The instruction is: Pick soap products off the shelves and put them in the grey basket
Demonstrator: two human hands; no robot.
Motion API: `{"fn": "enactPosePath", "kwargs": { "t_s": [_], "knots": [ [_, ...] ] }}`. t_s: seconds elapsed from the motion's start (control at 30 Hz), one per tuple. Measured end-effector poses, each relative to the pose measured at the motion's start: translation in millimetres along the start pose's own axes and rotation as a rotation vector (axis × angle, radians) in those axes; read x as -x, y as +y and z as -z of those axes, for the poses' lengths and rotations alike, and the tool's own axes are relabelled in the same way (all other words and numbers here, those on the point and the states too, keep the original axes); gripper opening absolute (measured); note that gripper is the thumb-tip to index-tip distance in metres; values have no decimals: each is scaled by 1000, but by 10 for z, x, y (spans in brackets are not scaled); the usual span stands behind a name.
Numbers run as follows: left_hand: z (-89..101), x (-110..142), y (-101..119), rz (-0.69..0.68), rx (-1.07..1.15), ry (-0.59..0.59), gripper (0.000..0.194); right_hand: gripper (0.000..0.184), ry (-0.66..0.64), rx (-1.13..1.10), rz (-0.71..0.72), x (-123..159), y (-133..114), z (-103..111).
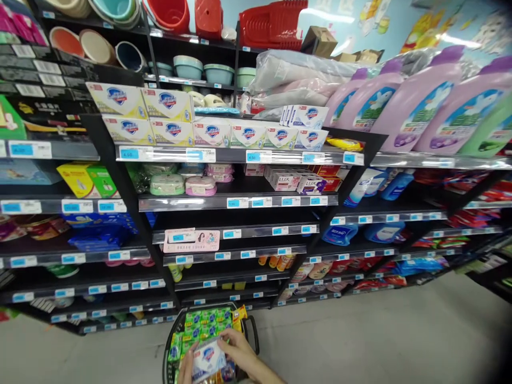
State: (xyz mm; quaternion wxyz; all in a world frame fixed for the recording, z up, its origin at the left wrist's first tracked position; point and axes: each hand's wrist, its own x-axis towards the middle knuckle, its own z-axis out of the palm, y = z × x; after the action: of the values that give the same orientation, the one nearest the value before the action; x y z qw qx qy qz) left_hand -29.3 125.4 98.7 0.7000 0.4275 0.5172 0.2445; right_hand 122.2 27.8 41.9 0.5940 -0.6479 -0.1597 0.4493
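My left hand [186, 367] and my right hand [241, 352] hold a white and blue soap box [208, 360] between them, low in the view. My left fingers close on its left side, and my right thumb and fingers grip its upper right corner. Beneath it stands a black shopping basket [166, 349]. Inside are several green soap packs [208, 332] in rows, with a yellow packet [240, 313] at the far right corner. Other packaged goods lie under the soap box, partly hidden by it and my hands.
Ahead, a shelf carries boxed soaps [173, 132], with smaller pink LUX boxes [283, 180] one level below. Large purple detergent bottles [420, 101] stand at the right. Basins [188, 68] and red plastic stools [272, 26] sit at the back. Grey floor [360, 336] stretches right of the basket.
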Motion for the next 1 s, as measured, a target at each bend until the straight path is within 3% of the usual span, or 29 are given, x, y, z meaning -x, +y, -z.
{"fn": "enactPosePath", "kwargs": {
  "t_s": [0.17,0.23,0.4,0.73,1.0],
  "knots": [
    [-51,71,67,55,132,-60,77,74,82,17,86,165,-296,-20],
    [-13,116,118,43,124,-10,79,72,101,31,100,230,-413,-20],
    [87,216,140,-111,76,-72,73,71,134,45,86,295,-598,-4],
    [271,157,-289,-223,97,-232,58,70,117,-9,-43,362,-609,2],
    [332,60,-508,-259,97,-257,59,62,71,34,96,367,-638,-4]
  ]
}}
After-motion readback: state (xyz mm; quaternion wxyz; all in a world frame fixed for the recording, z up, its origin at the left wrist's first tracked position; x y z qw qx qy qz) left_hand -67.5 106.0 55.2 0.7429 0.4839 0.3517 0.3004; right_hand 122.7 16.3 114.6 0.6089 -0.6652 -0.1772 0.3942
